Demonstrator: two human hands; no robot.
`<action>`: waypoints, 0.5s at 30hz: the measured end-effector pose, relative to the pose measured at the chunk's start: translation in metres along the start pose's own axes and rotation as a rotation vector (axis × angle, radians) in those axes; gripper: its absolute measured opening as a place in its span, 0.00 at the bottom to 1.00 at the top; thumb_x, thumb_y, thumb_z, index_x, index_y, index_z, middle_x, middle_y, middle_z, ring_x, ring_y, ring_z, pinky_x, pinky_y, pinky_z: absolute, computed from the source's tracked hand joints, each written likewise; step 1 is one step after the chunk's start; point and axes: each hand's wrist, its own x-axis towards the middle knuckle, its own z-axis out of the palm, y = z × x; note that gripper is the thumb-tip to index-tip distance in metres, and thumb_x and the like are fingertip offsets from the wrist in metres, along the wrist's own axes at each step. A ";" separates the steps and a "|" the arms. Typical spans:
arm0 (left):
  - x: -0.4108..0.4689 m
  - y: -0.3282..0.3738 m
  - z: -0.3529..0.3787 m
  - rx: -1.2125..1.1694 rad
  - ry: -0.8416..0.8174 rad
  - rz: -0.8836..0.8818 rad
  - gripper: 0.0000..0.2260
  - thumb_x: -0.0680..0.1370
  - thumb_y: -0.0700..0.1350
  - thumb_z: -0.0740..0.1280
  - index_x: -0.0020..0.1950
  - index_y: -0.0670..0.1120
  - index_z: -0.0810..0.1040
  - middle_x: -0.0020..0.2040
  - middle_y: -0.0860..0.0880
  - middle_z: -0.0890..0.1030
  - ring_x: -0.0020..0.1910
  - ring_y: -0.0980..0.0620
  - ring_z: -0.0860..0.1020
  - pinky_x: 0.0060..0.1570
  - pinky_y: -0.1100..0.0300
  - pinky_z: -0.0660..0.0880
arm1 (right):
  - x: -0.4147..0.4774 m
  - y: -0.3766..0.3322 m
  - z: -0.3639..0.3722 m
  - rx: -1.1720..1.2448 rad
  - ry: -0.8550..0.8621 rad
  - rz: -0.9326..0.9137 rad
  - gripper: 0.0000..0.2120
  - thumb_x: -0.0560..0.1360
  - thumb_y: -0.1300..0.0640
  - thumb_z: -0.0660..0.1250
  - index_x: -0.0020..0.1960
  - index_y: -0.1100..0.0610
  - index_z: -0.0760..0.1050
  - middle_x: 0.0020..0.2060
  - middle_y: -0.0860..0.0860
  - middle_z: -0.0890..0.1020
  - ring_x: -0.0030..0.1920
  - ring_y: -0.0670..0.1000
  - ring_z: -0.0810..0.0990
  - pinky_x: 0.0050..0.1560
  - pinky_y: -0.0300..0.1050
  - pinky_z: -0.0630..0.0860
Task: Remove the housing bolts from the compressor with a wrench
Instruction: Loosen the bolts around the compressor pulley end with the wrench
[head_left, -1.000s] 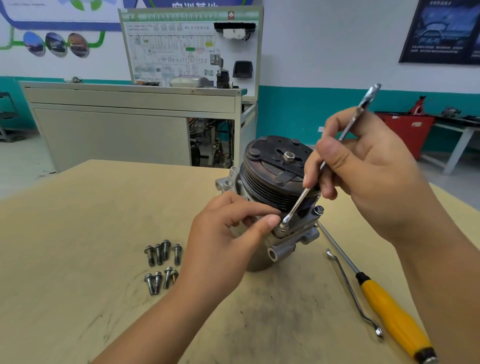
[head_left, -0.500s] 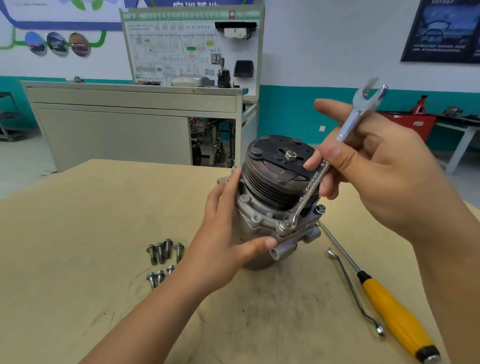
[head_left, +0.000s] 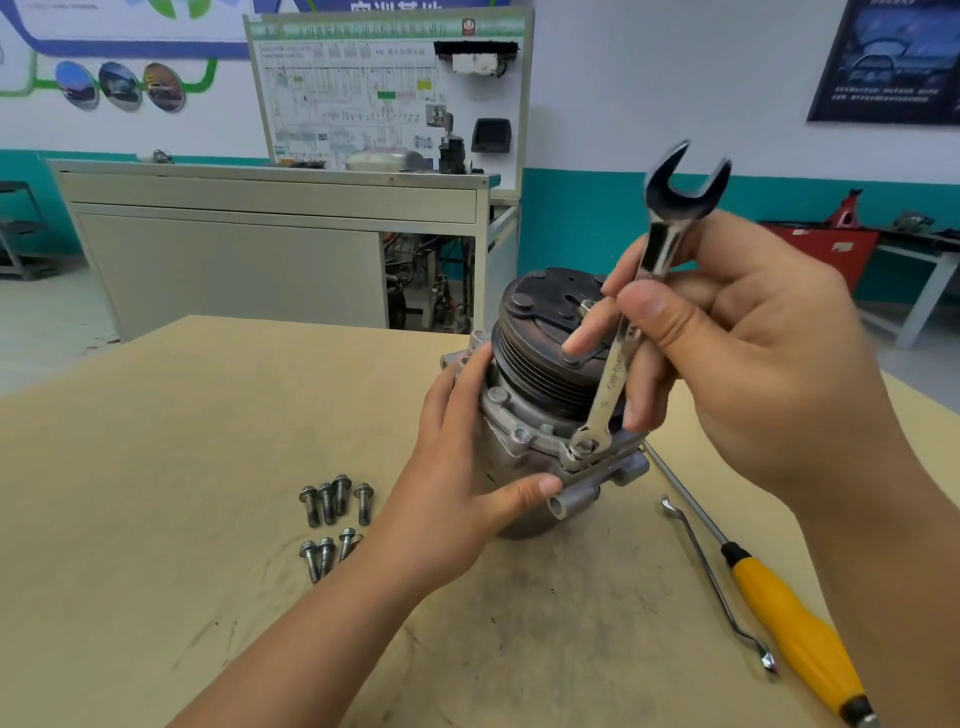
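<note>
The compressor (head_left: 524, 415) stands upright on the wooden table (head_left: 156, 467), its dark pulley on top and the aluminium housing below. My left hand (head_left: 457, 467) grips the housing from the left, thumb along the front. My right hand (head_left: 737, 364) pinches the shaft of a silver wrench (head_left: 618, 364). The wrench stands steeply, its lower end seated on a housing bolt (head_left: 584, 448) at the front flange, its open jaw up in the air. Several removed bolts (head_left: 332, 514) lie in two rows left of my left forearm.
A yellow-handled screwdriver (head_left: 789, 629) and a thin bent metal hook tool (head_left: 711, 577) lie on the table to the right of the compressor. Behind the table are a grey bench (head_left: 260, 234) and a training board. The table's far edge runs just behind the compressor.
My left hand left the bolt area and took hold of the housing side. The wrench turned on the bolt, its upper end swinging and its open jaw now facing me.
</note>
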 end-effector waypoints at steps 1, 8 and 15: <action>0.000 0.000 0.000 0.002 -0.002 0.000 0.46 0.64 0.64 0.69 0.75 0.65 0.45 0.75 0.63 0.51 0.74 0.63 0.53 0.70 0.61 0.58 | 0.000 -0.001 0.001 0.005 -0.014 0.005 0.04 0.76 0.59 0.58 0.45 0.53 0.71 0.38 0.50 0.84 0.20 0.50 0.76 0.22 0.41 0.74; -0.001 0.001 0.000 0.000 -0.006 -0.008 0.46 0.64 0.64 0.68 0.75 0.65 0.45 0.76 0.61 0.50 0.75 0.62 0.51 0.74 0.56 0.57 | 0.001 0.001 -0.011 0.027 -0.160 0.061 0.19 0.74 0.37 0.57 0.39 0.52 0.71 0.33 0.50 0.79 0.27 0.47 0.73 0.30 0.35 0.71; 0.000 0.000 0.000 0.008 -0.021 -0.008 0.45 0.65 0.64 0.68 0.75 0.65 0.44 0.76 0.61 0.49 0.75 0.61 0.51 0.74 0.51 0.58 | 0.003 0.004 -0.025 -0.087 -0.242 0.079 0.24 0.70 0.34 0.63 0.38 0.56 0.72 0.33 0.60 0.75 0.28 0.50 0.75 0.31 0.39 0.73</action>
